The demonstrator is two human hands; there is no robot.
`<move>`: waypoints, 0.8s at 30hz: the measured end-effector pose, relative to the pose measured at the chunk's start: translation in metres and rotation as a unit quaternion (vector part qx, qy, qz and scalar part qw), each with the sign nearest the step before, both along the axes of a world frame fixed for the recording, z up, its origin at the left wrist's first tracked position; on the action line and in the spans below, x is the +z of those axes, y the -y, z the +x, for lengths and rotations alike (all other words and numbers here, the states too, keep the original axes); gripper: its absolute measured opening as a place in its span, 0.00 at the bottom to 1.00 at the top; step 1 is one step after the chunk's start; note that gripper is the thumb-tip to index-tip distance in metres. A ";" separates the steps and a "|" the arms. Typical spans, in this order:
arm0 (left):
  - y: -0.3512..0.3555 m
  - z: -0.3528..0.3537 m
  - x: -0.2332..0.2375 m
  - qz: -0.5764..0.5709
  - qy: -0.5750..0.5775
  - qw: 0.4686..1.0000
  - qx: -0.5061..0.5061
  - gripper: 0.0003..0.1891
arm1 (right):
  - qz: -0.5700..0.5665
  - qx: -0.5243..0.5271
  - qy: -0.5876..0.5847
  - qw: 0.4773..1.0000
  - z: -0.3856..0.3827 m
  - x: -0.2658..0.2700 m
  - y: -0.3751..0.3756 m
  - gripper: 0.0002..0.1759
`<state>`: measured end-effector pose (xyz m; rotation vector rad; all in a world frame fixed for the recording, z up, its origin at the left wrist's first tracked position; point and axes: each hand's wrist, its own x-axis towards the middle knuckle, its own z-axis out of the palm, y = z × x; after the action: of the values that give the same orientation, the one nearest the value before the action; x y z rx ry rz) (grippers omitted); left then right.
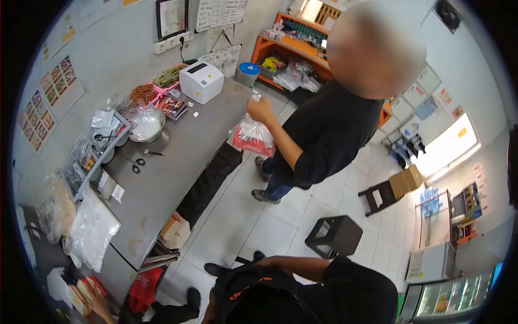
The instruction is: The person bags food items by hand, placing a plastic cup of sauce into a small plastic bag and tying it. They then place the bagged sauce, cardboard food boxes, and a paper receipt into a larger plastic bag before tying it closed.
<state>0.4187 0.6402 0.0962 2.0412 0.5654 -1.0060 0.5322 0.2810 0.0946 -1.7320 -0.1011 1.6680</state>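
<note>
Packets (81,291): red-white, by table (183,156) end
Left hand (96,305): laid on packets, grip can't tell
Co-worker's hand (260,109): pinching plastic bag (252,137) top
Table: scissors (138,163), white printer (201,81)

Count from my position: one desk (178,156), one white label printer (200,81), one metal bowl (147,125), one pair of scissors (138,163), two black stools (334,236), one cardboard box (406,181).

Seen from above, the person wears a black top (270,302) with small orange lettering (240,294) on the front. A black short sleeve (350,283) ends above a bare forearm (291,262). Black shoes (216,268) and dark trousers (172,312) show below, and the left hand (100,305) is bare, ungloved
</note>
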 end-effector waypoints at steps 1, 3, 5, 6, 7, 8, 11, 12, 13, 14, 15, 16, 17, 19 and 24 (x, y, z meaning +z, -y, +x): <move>0.011 -0.011 0.004 -0.025 -0.029 0.997 0.061 0.29 | 0.081 0.096 0.048 0.991 -0.002 -0.055 0.011 0.43; 0.031 -0.031 0.014 -0.085 -0.065 0.976 0.191 0.29 | 0.149 0.157 0.066 0.974 -0.006 -0.081 0.023 0.43; 0.052 -0.056 0.027 -0.145 -0.078 0.938 0.305 0.29 | 0.080 0.088 -0.015 0.993 -0.012 -0.030 0.032 0.43; 0.064 -0.066 0.037 -0.173 -0.082 0.914 0.357 0.29 | 0.066 0.072 -0.035 0.995 -0.015 -0.016 0.037 0.44; 0.075 -0.081 0.048 -0.194 -0.087 0.892 0.398 0.29 | 0.058 0.057 -0.052 0.995 -0.022 -0.004 0.047 0.44; 0.085 -0.092 0.059 -0.214 -0.088 0.872 0.432 0.30 | 0.051 0.038 -0.067 0.996 -0.025 0.006 0.058 0.44; 0.116 -0.141 0.091 -0.264 -0.096 0.803 0.525 0.30 | 0.025 0.004 -0.103 0.994 -0.040 0.030 0.098 0.44; 0.130 -0.159 0.098 -0.285 -0.098 0.777 0.553 0.30 | 0.010 -0.003 -0.118 0.993 -0.041 0.037 0.108 0.44; 0.145 -0.174 0.105 -0.303 -0.101 0.751 0.577 0.31 | -0.004 -0.010 -0.128 0.992 -0.042 0.050 0.119 0.44; 0.159 -0.188 0.113 -0.319 -0.102 0.728 0.599 0.31 | -0.011 -0.018 -0.137 0.990 -0.039 0.054 0.128 0.44; 0.172 -0.194 0.116 -0.338 -0.098 0.705 0.616 0.31 | -0.025 -0.012 -0.142 0.989 -0.035 0.058 0.137 0.44; 0.183 -0.200 0.120 -0.354 -0.097 0.685 0.629 0.31 | -0.034 -0.013 -0.145 0.989 -0.030 0.062 0.144 0.44; 0.191 -0.206 0.121 -0.369 -0.095 0.667 0.640 0.32 | -0.042 -0.012 -0.140 0.989 -0.025 0.064 0.149 0.44; 0.197 -0.214 0.126 -0.390 -0.088 0.634 0.662 0.32 | -0.051 -0.018 -0.138 0.989 -0.015 0.072 0.145 0.44; 0.189 -0.236 0.123 -0.455 -0.022 0.562 0.690 0.34 | -0.052 -0.057 -0.118 0.990 0.000 0.089 0.113 0.45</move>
<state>0.1826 0.4515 0.2195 0.2371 1.0676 -0.1552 0.5321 0.1676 0.1836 -1.5694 0.1945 1.8045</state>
